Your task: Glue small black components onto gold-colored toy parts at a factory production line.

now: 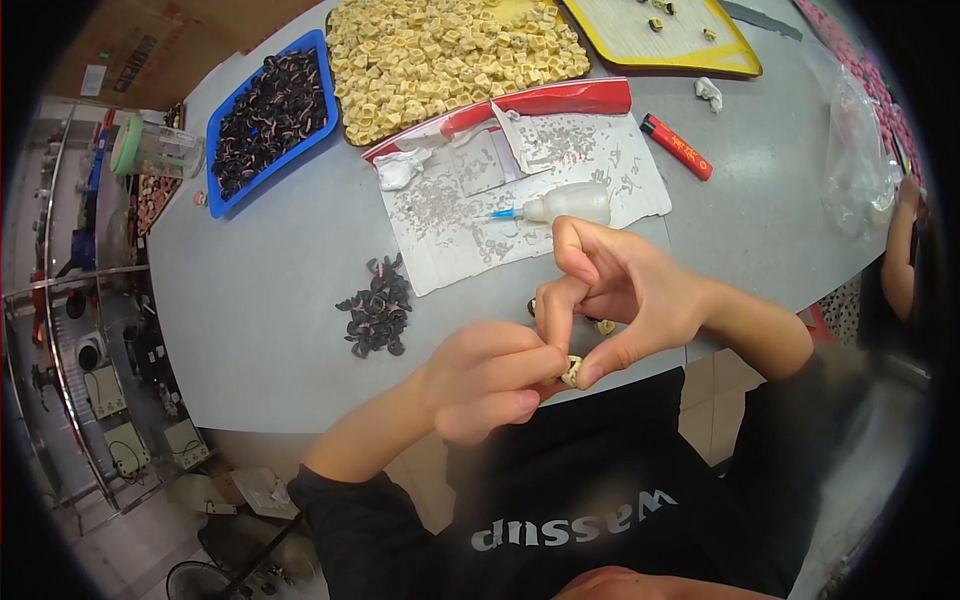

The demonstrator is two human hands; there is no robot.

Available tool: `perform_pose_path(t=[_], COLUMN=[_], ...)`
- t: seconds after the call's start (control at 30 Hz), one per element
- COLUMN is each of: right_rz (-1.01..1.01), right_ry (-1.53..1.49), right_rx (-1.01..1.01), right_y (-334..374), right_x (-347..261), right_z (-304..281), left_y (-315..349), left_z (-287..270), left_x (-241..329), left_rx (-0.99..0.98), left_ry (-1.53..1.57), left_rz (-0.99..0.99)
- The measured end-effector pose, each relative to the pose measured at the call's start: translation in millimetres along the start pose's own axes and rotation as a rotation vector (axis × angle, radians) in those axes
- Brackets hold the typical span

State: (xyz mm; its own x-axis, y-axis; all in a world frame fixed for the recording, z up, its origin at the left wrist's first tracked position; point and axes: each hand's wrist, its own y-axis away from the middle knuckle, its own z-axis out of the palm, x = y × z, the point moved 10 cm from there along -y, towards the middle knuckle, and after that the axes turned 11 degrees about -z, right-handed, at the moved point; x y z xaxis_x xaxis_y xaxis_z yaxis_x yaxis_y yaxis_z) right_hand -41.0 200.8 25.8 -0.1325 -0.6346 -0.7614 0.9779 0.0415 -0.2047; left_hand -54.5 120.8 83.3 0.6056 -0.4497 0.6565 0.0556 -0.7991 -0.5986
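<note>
A small cream-coloured hollow piece (571, 371) with dark marks is held between the thumb and forefinger of my right hand (640, 300). My left hand (485, 380) is closed, its fingertips pressed against the same piece; whether it also pinches a smaller part is hidden. Behind my right fingers, a few more cream and dark pieces (606, 327) lie on the table, partly covered. A loose heap of small curved black parts with pink on them (377, 310) lies left of my hands. Just beyond my right hand, a squeeze bottle (570, 205) with a blue needle tip rests on its side.
Under the bottle is a white cardboard sheet (460, 245) strewn with grey bits. Farther back are a blue tray (213, 170) of black parts, a heap of cream pieces (455, 70) and a yellow-rimmed tray (750, 66). A red tube (680, 150) and a plastic bag (855, 160) lie right.
</note>
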Motion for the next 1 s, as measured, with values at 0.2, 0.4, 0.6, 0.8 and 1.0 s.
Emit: perform_pose_path(t=[0.2,0.4,0.6,0.8,1.0], right_rz=[0.032,0.12,-0.091,-0.337,-0.339], right_ry=[-0.018,-0.117,0.286,0.828,0.847], right_rx=[0.028,0.185,0.218,0.012,-0.04], right_y=[1.4,2.2,-2.9,-7.5,-9.7], right_x=[4.1,13.0,-17.2,-45.1,-42.5], right_z=[-3.0,-17.3,-40.1,-24.0,-18.1], left_y=[-5.3,-10.1,-9.8,-0.2,0.4], left_z=[2.2,-14.5,-16.5,2.3,14.4], left_x=[-0.9,-24.6,-54.8,-80.9,-86.8], left_rx=[-0.045,0.299,0.276,0.243,0.168], left_ry=[0.014,0.061,0.265,0.797,0.953], left_rz=[-0.011,-0.198,-0.301,-0.606,-0.646])
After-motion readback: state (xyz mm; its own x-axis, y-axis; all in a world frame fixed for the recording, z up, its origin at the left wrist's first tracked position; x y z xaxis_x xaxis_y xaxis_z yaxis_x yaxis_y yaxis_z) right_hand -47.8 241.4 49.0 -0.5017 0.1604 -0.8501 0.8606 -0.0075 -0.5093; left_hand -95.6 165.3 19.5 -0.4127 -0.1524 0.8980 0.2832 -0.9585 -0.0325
